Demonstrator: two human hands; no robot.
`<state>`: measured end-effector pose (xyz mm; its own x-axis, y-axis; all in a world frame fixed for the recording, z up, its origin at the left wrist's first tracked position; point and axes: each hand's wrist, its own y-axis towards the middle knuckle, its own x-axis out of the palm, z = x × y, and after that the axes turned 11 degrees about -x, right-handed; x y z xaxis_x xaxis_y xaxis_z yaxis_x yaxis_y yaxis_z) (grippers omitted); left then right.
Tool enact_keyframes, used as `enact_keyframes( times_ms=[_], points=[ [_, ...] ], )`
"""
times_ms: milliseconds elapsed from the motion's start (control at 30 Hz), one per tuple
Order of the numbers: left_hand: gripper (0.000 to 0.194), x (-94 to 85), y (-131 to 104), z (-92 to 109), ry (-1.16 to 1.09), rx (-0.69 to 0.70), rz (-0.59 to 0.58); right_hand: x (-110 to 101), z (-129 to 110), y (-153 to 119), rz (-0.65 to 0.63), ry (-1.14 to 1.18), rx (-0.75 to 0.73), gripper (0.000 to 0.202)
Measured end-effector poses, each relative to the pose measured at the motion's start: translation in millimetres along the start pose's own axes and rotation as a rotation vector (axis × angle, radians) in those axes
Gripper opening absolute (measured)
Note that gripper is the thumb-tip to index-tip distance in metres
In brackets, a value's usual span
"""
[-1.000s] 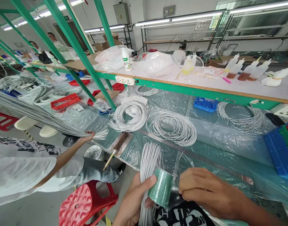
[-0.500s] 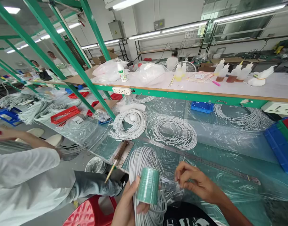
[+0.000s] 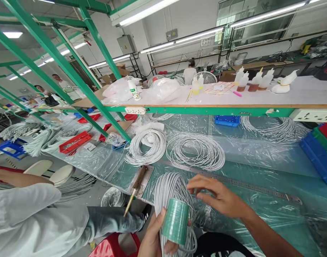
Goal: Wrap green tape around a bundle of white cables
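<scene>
My left hand [image 3: 152, 233] is wrapped round a bundle of grey-white cable [image 3: 170, 184] and a roll of green film [image 3: 175, 221]. The thumb presses the roll's left side, and fingertips show under its lower edge. The cable loops over behind the roll and hangs down beside it. My right hand [image 3: 218, 196] hovers just right of the bundle's top, its fingers loosely bent and the thumb apart, with nothing visible in it. Beyond lie two coils of white cable, a left coil [image 3: 135, 151] and a right coil [image 3: 219, 160], on the film-covered table.
A steel ruler [image 3: 260, 189] lies across the table. A brush [image 3: 130, 201] sticks out over the table edge from a stained tray [image 3: 149, 178]. Blue bins [image 3: 317, 160] stand at the right. A co-worker's sleeve [image 3: 26, 200] is close at left. A shelf [image 3: 163, 101] carries bottles.
My right hand has moved up and left toward the bundle's top, and its fingers have spread from a pinch. The bundle and roll sit slightly lower and further right in view.
</scene>
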<state>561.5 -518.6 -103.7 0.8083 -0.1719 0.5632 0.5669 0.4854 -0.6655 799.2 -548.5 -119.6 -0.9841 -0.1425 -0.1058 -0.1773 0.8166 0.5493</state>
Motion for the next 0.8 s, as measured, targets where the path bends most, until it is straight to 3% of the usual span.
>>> enact_keyframes(
  times_ms=[133, 333, 567, 667, 800],
  points=[
    [0.064, 1.3, 0, -1, 0.067, -0.046, 0.005, 0, -17, 27, -0.317, -0.086, -0.194, 0.04],
    [0.059, 10.4, -4, -1, 0.031, -0.007, 0.068, -4, -14, 38, -0.479, -0.044, -0.253, 0.051],
    [0.066, 15.8, 3, 0, 0.035, -0.102, 0.021, -1, -5, 34, -0.298, 0.06, -0.333, 0.034],
    [0.061, 13.0, 13, 0, 0.039, -0.115, -0.069, -9, -10, 26, -0.165, 0.149, -0.213, 0.046],
    [0.058, 12.6, 25, 0, 0.017, -0.032, -0.09, -16, -30, 19, -0.076, 0.159, 0.11, 0.049]
  ],
)
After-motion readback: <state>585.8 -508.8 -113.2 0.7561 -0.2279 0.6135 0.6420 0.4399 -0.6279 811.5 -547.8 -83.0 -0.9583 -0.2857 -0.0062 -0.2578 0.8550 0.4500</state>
